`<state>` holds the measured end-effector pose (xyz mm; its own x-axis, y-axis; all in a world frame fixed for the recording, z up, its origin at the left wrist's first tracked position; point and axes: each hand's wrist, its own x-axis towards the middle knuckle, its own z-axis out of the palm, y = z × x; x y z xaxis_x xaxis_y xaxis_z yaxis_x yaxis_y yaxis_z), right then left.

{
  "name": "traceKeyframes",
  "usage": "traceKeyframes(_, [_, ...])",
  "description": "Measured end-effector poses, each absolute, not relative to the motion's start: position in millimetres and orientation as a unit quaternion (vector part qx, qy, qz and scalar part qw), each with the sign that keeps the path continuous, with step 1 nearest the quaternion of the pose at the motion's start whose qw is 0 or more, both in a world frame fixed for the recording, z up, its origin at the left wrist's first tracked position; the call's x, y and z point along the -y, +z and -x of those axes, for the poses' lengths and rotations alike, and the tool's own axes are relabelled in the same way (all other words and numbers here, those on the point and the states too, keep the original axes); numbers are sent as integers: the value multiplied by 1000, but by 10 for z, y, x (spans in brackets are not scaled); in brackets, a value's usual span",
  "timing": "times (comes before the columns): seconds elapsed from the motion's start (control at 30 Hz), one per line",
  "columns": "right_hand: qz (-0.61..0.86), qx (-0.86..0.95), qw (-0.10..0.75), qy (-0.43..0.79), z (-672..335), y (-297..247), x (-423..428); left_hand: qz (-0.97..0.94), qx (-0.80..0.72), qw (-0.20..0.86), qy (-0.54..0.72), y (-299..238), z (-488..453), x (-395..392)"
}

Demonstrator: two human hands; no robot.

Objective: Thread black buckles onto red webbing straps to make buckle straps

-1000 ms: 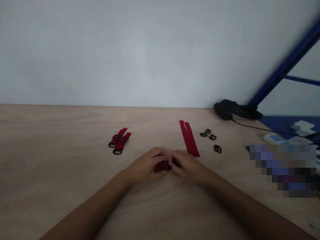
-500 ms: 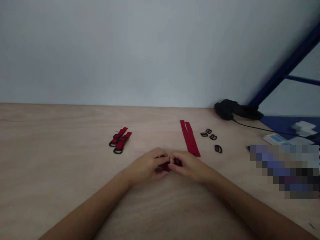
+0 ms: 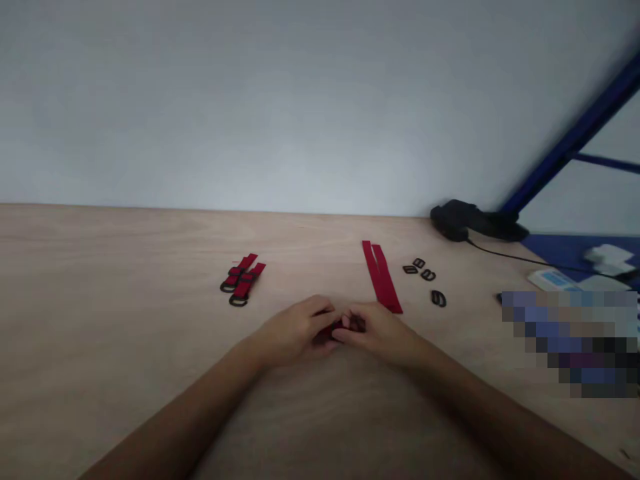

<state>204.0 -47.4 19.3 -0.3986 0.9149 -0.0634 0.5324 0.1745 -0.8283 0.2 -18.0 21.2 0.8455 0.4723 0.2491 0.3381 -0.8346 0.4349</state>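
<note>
Both hands meet over the near middle of the table, closed round a short piece of red strap (image 3: 327, 331). My left hand (image 3: 300, 330) grips it from the left, with fingers curled over the top. From the other side my right hand (image 3: 380, 331) pinches it between thumb and fingers. Most of the strap is hidden, and whether a buckle is on it I cannot tell. Left of the hands lie two red straps (image 3: 245, 285) fitted with black sliders and D-rings (image 3: 239, 301). Plain red straps (image 3: 383, 280) lie just beyond my right hand.
Several loose black buckles (image 3: 428, 275) lie right of the plain straps. A black device (image 3: 465, 220) with a cable (image 3: 520, 257) rests at the back right, against the wall (image 3: 250, 107). A white and blue object (image 3: 553, 280) sits at the right edge of the wooden table (image 3: 125, 267).
My hands stay together at the same spot. The right thumb has shifted slightly left over the red strap, and less of the strap shows. The view has moved a little.
</note>
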Motion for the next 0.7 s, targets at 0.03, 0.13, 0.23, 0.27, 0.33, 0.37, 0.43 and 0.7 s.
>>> traceKeyframes(0.03, [492,731,226,414,-2039,194,479,-943,-209,189,175,216,-3,181])
traceKeyframes(0.13, [483,729,209,438,-2067,202,477,-946,-193,192,175,238,-13,187])
traceKeyframes(0.23, [482,725,198,450,-2106,202,463,-945,-189,201,175,258,-21,193])
traceKeyframes(0.27, [482,725,197,450,-2115,197,458,-944,-191,202,177,257,-23,193])
traceKeyframes(0.33, [485,724,200,448,-2122,184,450,-943,-190,202,184,245,-23,191])
traceKeyframes(0.37, [487,722,205,447,-2122,177,446,-942,-191,201,189,235,-23,189])
traceKeyframes(0.43, [489,715,221,448,-2116,168,437,-938,-204,195,204,215,-25,190])
traceKeyframes(0.7, [568,683,279,365,-2046,144,420,-889,-348,140,261,175,-83,220])
